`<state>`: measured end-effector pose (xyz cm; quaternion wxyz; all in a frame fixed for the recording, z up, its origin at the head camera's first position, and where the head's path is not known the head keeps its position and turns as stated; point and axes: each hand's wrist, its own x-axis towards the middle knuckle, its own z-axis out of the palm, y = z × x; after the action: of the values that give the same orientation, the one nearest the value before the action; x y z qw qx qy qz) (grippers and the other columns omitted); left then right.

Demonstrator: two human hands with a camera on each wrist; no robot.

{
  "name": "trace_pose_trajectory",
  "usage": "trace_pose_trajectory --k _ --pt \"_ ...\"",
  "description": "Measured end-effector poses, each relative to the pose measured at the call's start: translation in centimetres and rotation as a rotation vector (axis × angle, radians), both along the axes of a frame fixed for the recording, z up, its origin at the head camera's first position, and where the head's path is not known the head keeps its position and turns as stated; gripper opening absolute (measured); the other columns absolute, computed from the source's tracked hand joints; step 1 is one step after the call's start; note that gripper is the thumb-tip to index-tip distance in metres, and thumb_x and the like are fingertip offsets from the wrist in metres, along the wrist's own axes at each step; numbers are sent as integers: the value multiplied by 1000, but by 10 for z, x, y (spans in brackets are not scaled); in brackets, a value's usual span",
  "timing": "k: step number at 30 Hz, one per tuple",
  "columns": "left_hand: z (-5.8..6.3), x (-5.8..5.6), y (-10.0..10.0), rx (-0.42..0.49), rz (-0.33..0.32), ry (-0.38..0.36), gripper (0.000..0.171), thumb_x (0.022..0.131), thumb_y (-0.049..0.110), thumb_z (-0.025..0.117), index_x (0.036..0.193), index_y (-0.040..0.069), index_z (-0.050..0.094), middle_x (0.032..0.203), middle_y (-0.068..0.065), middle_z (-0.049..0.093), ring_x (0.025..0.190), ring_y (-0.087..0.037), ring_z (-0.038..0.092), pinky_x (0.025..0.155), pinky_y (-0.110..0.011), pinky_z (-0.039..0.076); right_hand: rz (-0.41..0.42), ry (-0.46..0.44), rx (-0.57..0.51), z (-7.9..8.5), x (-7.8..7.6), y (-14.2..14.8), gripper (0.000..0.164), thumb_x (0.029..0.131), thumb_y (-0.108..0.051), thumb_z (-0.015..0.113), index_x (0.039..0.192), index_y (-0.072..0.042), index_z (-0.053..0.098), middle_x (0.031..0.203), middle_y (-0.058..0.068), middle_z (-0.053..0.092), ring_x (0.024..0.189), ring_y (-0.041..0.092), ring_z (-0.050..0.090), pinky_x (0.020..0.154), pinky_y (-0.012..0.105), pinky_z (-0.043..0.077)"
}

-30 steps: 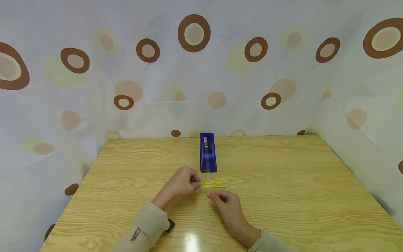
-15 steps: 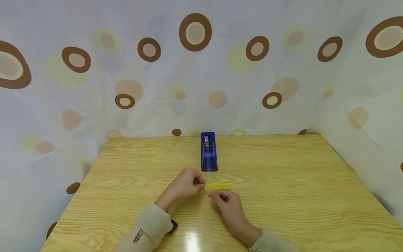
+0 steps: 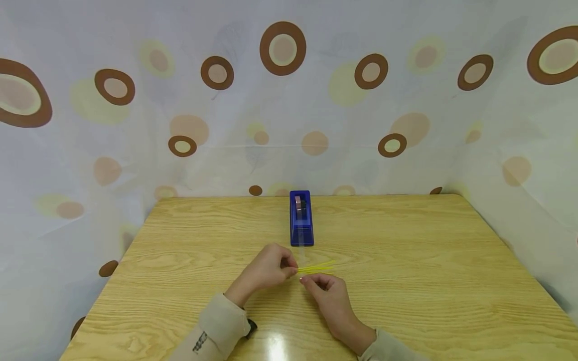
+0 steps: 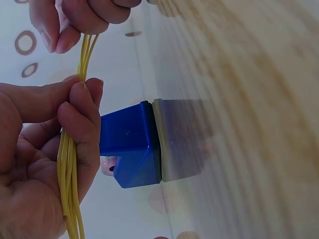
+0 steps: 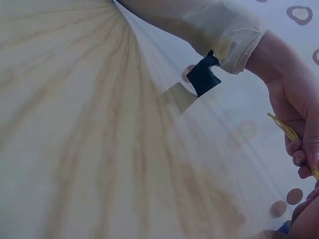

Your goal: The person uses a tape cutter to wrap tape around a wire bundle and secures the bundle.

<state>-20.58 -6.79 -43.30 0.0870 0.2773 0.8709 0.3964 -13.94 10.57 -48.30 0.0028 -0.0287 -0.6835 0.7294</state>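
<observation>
My left hand (image 3: 269, 267) pinches a bundle of thin yellow wires (image 3: 318, 266) whose ends point right, just in front of the tape dispenser. In the left wrist view the yellow strands (image 4: 67, 169) run across the palm and up between thumb and fingers. A strip of clear tape (image 3: 301, 243) comes down from the blue tape dispenser (image 3: 301, 235) and passes by the wires; whether it touches them is hard to tell. My right hand (image 3: 331, 303) stands nearer me, thumb and forefinger together, seemingly pinching the tape's faint free end.
The wooden table (image 3: 406, 281) stretches to both sides and back to a patterned curtain (image 3: 343, 110). A roll of tape (image 3: 299, 205) sits in the dispenser near the back edge. A dark band (image 3: 252, 328) circles my left wrist.
My left hand has shifted slightly right with the yellow wires, bringing them closer to the right fingertips. The right hand stays nearly in place; the whole view drifts a little.
</observation>
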Motion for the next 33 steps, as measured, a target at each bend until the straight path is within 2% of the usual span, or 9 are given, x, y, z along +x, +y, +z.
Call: trace_pose_trajectory --k 6,13,19,27,33 --pt "-3 1 0 3 -27 6 13 87 0 73 76 7 74 70 7 63 60 -7 54 55 -23 48 -5 1 5 0 0 2 20 89 -12 74 94 7 73 83 7 67 72 11 55 63 21 45" --pt "-5 3 1 16 -61 1 12 88 1 73 77 7 75 70 8 63 59 -6 54 54 -23 47 13 -8 -43 0 1 3 20 90 -10 73 93 10 71 72 4 61 64 9 53 57 19 44" --pt "-3 8 2 21 -59 -6 13 88 1 72 76 6 74 69 8 63 57 -6 54 53 -23 47 14 -11 -51 1 2 2 21 90 -10 73 94 11 71 71 5 63 60 7 53 53 17 42" --pt "-1 15 2 12 -39 39 13 87 1 72 75 6 74 68 8 64 57 -3 54 54 -22 48 20 -20 -36 3 3 1 23 90 -12 73 91 11 71 65 6 61 52 8 49 48 17 39" --pt "0 16 2 5 -37 66 14 87 1 72 75 6 74 69 7 64 59 -3 55 55 -23 48 10 -4 -8 2 2 0 24 91 -13 73 87 11 71 61 8 57 48 8 44 46 18 35"
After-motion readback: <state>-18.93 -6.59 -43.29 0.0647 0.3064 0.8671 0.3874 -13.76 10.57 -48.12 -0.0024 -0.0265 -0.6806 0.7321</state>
